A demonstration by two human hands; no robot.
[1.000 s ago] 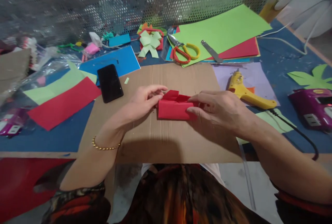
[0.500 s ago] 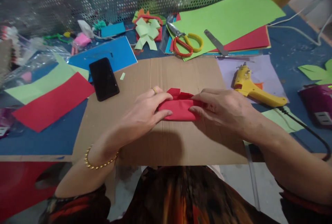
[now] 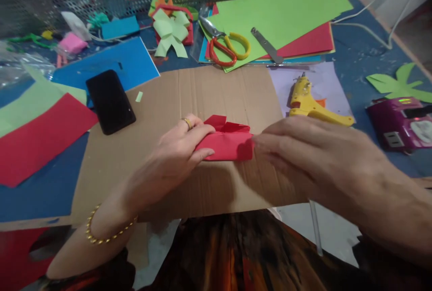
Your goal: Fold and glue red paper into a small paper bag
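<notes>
A folded red paper piece (image 3: 229, 146) lies low over the brown cardboard sheet (image 3: 222, 88), with raised flaps along its far edge. My left hand (image 3: 180, 147) grips its left end, thumb on the near side and fingers on the far side. My right hand (image 3: 303, 151) is beside the right end, its fingers pressed together and slightly blurred. Its fingertips are close to the paper's right edge; whether they pinch anything there is hidden.
A black phone (image 3: 110, 102) lies at the left. Scissors (image 3: 224, 46) and a metal strip (image 3: 267, 46) rest on green sheets (image 3: 283, 12) at the back. A yellow glue gun (image 3: 310, 102) and a purple device (image 3: 398, 122) are on the right.
My right hand has let go of the red paper's front face and moved right, uncovering that end. My left hand still holds the other end. The camera view has shifted.
</notes>
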